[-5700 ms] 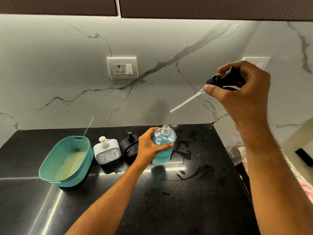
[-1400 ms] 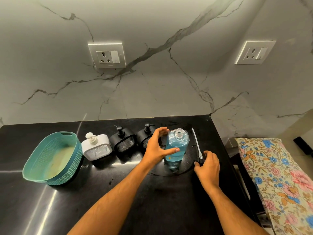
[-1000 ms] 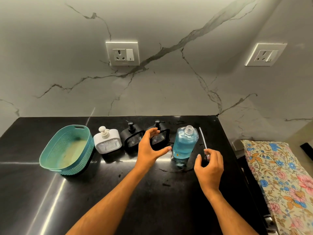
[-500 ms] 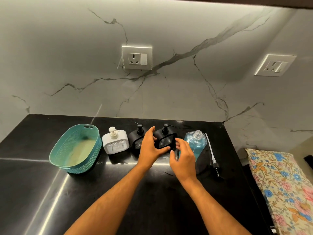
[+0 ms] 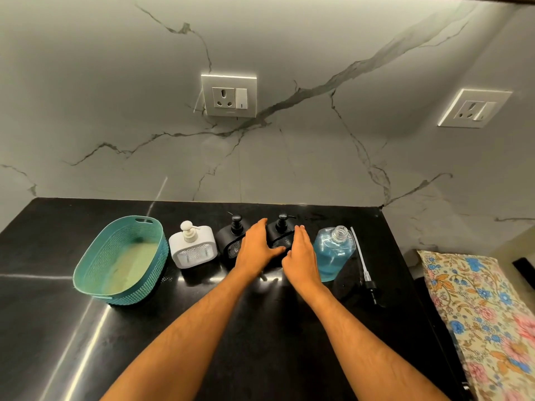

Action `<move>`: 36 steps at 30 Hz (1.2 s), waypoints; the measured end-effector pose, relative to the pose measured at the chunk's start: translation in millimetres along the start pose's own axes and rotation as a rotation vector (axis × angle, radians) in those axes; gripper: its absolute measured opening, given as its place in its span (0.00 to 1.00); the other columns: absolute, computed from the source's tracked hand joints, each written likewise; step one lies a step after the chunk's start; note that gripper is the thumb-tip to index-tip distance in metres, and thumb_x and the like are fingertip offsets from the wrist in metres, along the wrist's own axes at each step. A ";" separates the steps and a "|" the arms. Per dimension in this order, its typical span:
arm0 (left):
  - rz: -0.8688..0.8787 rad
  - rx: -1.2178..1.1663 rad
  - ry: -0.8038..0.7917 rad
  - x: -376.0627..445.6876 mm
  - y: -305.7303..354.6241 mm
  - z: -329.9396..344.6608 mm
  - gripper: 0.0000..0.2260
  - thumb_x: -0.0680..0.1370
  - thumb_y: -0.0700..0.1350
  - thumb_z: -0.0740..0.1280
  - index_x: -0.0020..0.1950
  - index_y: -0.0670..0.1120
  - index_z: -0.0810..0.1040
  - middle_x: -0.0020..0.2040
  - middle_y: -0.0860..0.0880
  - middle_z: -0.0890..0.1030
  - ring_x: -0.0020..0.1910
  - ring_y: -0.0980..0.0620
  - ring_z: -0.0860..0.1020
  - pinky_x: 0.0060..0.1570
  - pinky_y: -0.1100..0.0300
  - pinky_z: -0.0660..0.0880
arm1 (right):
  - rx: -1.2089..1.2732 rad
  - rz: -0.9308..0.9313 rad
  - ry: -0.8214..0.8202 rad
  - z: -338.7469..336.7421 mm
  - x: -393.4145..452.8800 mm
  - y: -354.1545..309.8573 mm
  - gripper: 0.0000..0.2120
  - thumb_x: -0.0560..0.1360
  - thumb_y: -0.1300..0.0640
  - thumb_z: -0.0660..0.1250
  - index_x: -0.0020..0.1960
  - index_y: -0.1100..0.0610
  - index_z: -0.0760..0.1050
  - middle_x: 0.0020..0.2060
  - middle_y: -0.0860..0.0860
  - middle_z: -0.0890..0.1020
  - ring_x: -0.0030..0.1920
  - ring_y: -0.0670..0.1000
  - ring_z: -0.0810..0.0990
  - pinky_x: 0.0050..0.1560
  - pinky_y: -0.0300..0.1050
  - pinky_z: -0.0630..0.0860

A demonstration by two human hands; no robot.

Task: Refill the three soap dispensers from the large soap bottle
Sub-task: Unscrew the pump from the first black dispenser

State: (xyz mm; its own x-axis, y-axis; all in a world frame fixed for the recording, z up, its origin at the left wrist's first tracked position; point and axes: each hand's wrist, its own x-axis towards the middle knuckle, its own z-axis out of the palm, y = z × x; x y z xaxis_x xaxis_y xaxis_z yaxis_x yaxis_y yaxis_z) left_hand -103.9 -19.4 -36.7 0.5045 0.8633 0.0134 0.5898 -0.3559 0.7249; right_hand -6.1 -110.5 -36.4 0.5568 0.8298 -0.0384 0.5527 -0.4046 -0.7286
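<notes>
Both hands flank the right black dispenser [image 5: 282, 234]: left hand [image 5: 256, 247] and right hand [image 5: 299, 253] with fingers straight, pressed together, against its sides; open soap bottle [image 5: 333, 253] just right.

Light falls from above the frame's top edge, brightening the veined grey marble wall [image 5: 289, 68] unevenly. The glossy black countertop [image 5: 43, 328] shows pale streaky glare at lower left. Wide-angle distortion bends the edges; focus is slightly soft.
</notes>
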 end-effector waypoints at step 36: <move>0.184 -0.181 -0.110 -85.0 -25.0 -74.7 0.25 0.75 0.44 0.77 0.71 0.50 0.76 0.36 0.53 0.78 0.31 0.61 0.75 0.37 0.67 0.74 | 0.120 -0.346 0.156 -16.9 -57.6 1.3 0.30 0.69 0.60 0.81 0.69 0.54 0.77 0.63 0.46 0.79 0.65 0.45 0.75 0.68 0.45 0.75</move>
State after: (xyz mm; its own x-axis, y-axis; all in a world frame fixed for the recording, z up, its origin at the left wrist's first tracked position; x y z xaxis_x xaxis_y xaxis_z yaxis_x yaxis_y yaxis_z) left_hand -208.6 -57.1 -4.6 0.6642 0.7423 0.0885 0.3648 -0.4251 0.8284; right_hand -27.0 -165.4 -23.6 0.4432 0.8370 0.3211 0.6529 -0.0559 -0.7554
